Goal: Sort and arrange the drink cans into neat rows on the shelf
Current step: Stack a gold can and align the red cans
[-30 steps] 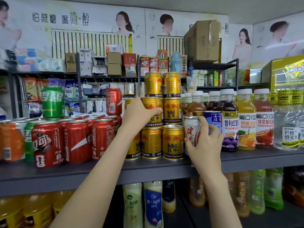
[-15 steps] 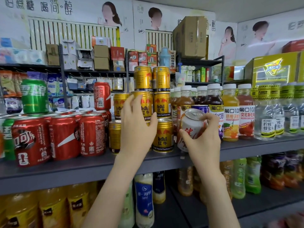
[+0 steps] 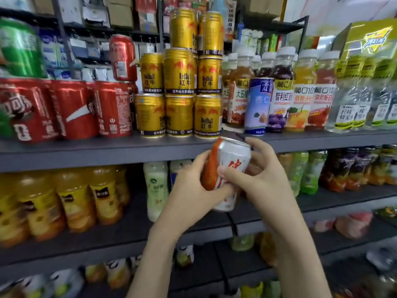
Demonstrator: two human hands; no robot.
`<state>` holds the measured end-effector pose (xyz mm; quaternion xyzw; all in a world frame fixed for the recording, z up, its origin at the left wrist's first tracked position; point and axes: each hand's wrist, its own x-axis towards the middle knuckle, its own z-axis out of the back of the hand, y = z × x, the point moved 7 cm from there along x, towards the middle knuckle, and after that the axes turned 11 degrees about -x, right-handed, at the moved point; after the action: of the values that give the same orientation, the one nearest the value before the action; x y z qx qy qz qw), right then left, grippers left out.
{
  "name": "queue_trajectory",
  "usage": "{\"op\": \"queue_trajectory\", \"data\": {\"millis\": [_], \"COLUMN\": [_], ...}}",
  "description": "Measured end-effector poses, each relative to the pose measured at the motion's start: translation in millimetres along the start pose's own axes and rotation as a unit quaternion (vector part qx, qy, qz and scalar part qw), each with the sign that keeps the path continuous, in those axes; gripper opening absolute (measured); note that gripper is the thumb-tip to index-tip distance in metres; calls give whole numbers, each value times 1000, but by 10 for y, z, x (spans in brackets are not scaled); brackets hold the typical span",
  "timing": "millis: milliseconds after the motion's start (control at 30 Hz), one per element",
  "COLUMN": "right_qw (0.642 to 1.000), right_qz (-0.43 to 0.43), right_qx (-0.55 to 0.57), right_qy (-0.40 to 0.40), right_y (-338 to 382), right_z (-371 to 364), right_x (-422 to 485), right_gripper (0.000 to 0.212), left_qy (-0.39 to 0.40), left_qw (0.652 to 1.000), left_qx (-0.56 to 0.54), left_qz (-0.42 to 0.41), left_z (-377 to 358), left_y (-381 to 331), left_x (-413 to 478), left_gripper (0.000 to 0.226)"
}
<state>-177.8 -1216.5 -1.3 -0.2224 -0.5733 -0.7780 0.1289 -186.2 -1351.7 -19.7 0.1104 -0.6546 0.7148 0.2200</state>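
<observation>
Just below the shelf edge (image 3: pixel 107 153), the white-and-orange can (image 3: pixel 231 166) is tilting in mid-air, with the left hand (image 3: pixel 193 192) and the right hand (image 3: pixel 266 183) both gripping it. The hold is probably shifting between them. A slip is threatening, or a knock toppling the stacked Red Bull cans (image 3: pixel 180 74).

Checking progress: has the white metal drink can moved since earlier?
Yes: the can came off the grey metal shelf; left hand and right hand hold it below its edge.

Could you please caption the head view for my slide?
Left hand and right hand hold a tilted white-and-orange can in front of the shelf of stacked gold cans and red cans.
</observation>
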Motion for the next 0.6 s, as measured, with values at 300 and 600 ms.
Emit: {"op": "queue_trajectory", "data": {"millis": [300, 600], "right_qw": [956, 927], "right_qz": [-148, -191], "right_qx": [133, 157], "right_qy": [218, 284], "right_y": [-471, -375], "right_z": [-1095, -2050], "right_x": [-664, -1083], "right_gripper": [41, 40], "left_qy": [-124, -180], "left_qw": [984, 968], "left_qx": [-32, -36], "left_qz": [122, 171], "left_z": [623, 1421], "left_y": [489, 673], "left_x": [-927, -1541], "left_gripper": [45, 43]}}
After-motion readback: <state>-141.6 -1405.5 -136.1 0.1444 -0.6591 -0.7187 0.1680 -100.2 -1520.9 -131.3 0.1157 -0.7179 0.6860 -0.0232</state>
